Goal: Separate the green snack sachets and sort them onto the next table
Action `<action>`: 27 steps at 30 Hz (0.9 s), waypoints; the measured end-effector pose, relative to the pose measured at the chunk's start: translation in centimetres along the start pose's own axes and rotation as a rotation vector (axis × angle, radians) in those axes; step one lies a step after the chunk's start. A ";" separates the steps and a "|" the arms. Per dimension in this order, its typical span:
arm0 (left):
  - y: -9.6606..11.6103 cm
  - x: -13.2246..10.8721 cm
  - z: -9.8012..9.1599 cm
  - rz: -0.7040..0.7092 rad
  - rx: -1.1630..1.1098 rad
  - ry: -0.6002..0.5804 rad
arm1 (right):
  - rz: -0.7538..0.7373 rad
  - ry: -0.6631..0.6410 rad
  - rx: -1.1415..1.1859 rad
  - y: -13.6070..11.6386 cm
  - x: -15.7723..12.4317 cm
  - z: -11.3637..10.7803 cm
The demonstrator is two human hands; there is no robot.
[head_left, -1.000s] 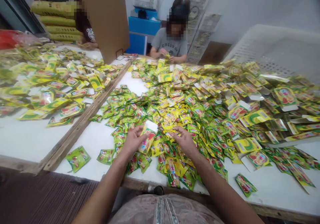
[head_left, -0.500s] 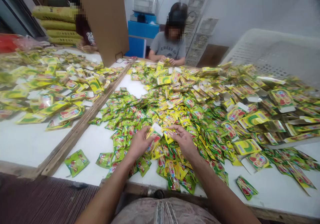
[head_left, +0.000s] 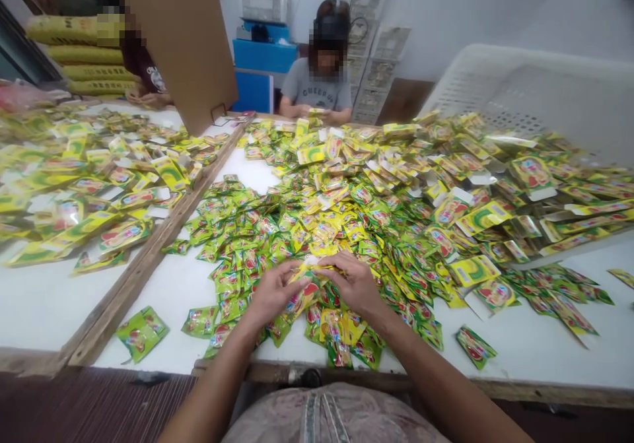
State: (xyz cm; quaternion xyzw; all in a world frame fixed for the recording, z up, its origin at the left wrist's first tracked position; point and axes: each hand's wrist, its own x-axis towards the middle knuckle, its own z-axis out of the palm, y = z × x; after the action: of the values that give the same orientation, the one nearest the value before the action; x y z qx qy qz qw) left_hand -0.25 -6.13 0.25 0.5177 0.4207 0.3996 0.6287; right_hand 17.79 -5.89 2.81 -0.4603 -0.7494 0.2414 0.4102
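Over the heap of small sachets, my left hand grips a small yellow-and-green carton with a red fruit picture. Its white flap points away from me. My right hand is closed, thumb against fingers, on a yellow sachet held at the carton's upper end. The fingers partly cover the sachet, so I cannot tell how far inside it is. Green and yellow sachets lie beneath and around both hands.
Many cartons are piled at right before a white plastic basket. A wooden strip divides the table, with more cartons left of it. A cardboard sheet stands upright. Two people sit across the table, one in a grey shirt.
My right hand has moved left against the carton, bringing the yellow sachet to its upper end. My left hand still holds the carton. The camera view has shifted slightly.
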 end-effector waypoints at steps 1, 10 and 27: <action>0.0 -0.1 0.1 -0.010 0.000 -0.006 | 0.053 -0.023 0.059 0.0 0.0 -0.2; 0.1 -0.4 0.7 -0.123 -0.109 -0.079 | 0.403 -0.132 0.357 1.0 1.0 -0.8; 0.5 1.5 3.6 -0.306 -0.384 -0.034 | 0.344 0.246 -0.142 2.4 -0.7 -1.5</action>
State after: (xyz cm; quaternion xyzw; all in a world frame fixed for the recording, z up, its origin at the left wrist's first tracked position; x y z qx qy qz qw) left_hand 3.59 -5.76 0.94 0.3257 0.4000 0.3635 0.7757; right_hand 20.41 -5.41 1.57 -0.6349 -0.6192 0.1965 0.4181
